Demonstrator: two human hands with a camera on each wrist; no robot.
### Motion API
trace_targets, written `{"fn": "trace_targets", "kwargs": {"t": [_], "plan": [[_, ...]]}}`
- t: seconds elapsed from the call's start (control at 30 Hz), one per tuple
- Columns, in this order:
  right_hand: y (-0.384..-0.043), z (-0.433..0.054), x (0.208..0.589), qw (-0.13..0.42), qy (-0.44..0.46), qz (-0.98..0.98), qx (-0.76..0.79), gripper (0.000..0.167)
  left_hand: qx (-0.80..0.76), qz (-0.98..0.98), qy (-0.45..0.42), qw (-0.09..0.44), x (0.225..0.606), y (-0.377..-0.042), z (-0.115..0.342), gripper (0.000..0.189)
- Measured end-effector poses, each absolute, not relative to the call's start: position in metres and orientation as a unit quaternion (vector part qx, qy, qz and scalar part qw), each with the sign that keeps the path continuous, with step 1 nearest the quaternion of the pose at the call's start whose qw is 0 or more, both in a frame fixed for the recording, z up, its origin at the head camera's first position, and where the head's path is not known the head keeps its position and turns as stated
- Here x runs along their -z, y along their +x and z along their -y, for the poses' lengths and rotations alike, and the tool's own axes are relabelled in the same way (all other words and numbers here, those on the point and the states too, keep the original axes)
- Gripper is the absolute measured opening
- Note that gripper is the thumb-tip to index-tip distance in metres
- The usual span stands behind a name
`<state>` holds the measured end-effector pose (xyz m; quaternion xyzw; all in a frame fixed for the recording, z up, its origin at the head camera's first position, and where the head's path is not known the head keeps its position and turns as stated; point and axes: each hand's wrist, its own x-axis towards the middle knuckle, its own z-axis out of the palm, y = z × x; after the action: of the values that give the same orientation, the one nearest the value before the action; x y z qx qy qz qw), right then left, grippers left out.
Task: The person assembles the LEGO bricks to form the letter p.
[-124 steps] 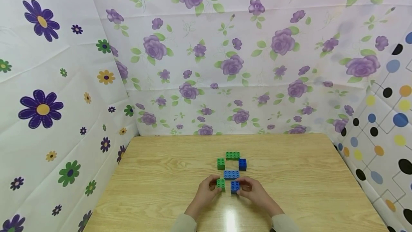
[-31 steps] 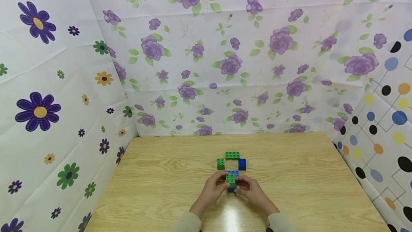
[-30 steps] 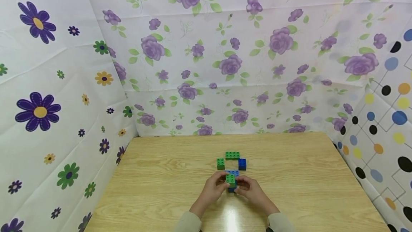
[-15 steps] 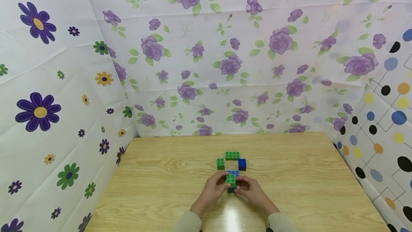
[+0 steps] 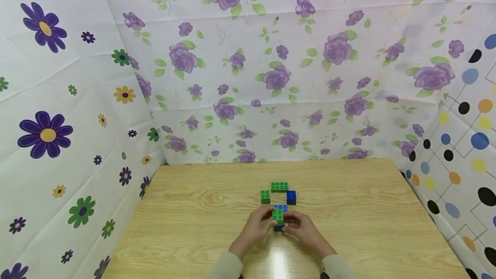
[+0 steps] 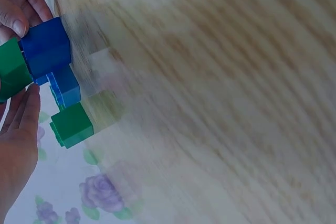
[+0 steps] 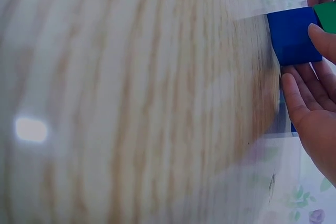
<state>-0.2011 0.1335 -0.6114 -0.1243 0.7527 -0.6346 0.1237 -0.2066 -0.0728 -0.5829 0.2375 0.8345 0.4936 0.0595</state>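
Note:
In the head view my left hand (image 5: 253,228) pinches a small green toy building brick (image 5: 277,216) between thumb and fingers. That brick sits right over a dark blue brick (image 5: 278,228), which my right hand (image 5: 306,229) grips from the right side. The left wrist view shows the green brick (image 6: 13,69) against the studded face of the blue brick (image 6: 48,48). In the right wrist view, right-hand fingers lie along the blue brick (image 7: 294,36). Just behind the pair, a lighter blue long brick (image 5: 282,208) is partly hidden by the left hand and green brick.
Farther back on the wooden table (image 5: 201,210) lie a long green brick (image 5: 279,187), a small green brick (image 5: 265,196) and a dark blue brick (image 5: 291,197). Flowered cloth (image 5: 248,128) hangs along the back edge; a dotted cloth (image 5: 449,175) hangs at the right.
About four seconds ago the green and blue bricks stood apart, one in each hand; now the green one is over the blue. In the last second the hands have barely moved.

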Motion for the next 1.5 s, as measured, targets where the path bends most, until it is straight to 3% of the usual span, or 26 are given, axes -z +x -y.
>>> {"fn": "trace_targets", "kwargs": {"t": [0.17,0.43,0.97,1.2,1.5], "plan": [[-0.193,-0.133,0.591,0.125,-0.127,-0.750,0.637,0.042,-0.477,-0.842,0.245,0.054,0.584,-0.208,0.072,0.037],[-0.193,-0.133,0.588,0.124,-0.127,-0.759,0.627,0.040,-0.452,-0.855,0.248,0.053,0.581,-0.209,0.066,0.038],[-0.206,-0.135,0.623,0.121,-0.126,-0.750,0.639,0.046,-0.404,-0.881,0.245,0.016,0.583,-0.207,0.065,0.038],[-0.206,-0.134,0.628,0.120,-0.120,-0.760,0.628,0.043,-0.567,-0.798,0.180,0.094,0.592,-0.203,0.067,0.035],[-0.204,-0.132,0.621,0.111,-0.107,-0.765,0.625,0.046,-0.633,-0.752,0.152,0.102,0.595,-0.203,0.064,0.037]]}}
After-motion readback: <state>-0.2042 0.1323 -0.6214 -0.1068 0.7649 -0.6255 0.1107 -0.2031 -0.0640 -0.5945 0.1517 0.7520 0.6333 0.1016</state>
